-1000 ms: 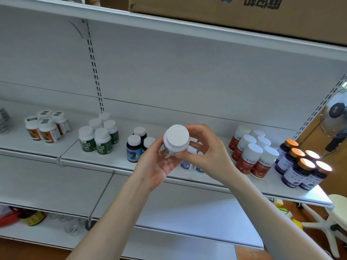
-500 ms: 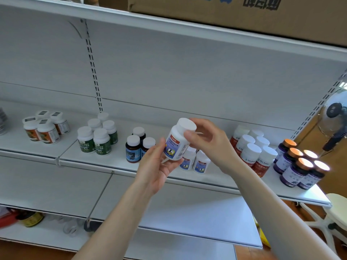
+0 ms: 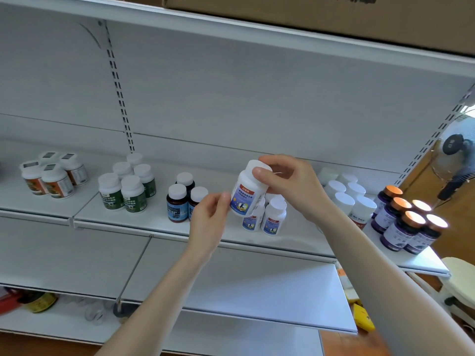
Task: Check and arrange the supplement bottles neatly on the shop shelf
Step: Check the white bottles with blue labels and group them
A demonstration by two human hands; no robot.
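Observation:
My right hand [image 3: 290, 186] grips a white supplement bottle [image 3: 245, 196] by its cap, holding it upright and slightly tilted above the shelf [image 3: 144, 222]. Its blue label faces me. My left hand [image 3: 209, 217] is just left of the bottle, fingertips at its lower side, fingers apart. Two matching blue-label bottles [image 3: 273, 217] stand on the shelf directly behind and below the held one.
Along the shelf stand groups of bottles: orange-label [image 3: 48, 176], green-label [image 3: 126, 186], dark blue-label [image 3: 180, 201], white red-label [image 3: 352, 199] and purple with orange caps [image 3: 408, 222]. A cardboard box [image 3: 334, 16] sits on the top shelf. A fan [image 3: 457, 160] and stool [image 3: 460, 281] are at right.
The bottle turned from cap-toward-me to upright with its label facing me, and moved toward the shelf. My left hand has slid off its body to its lower left side.

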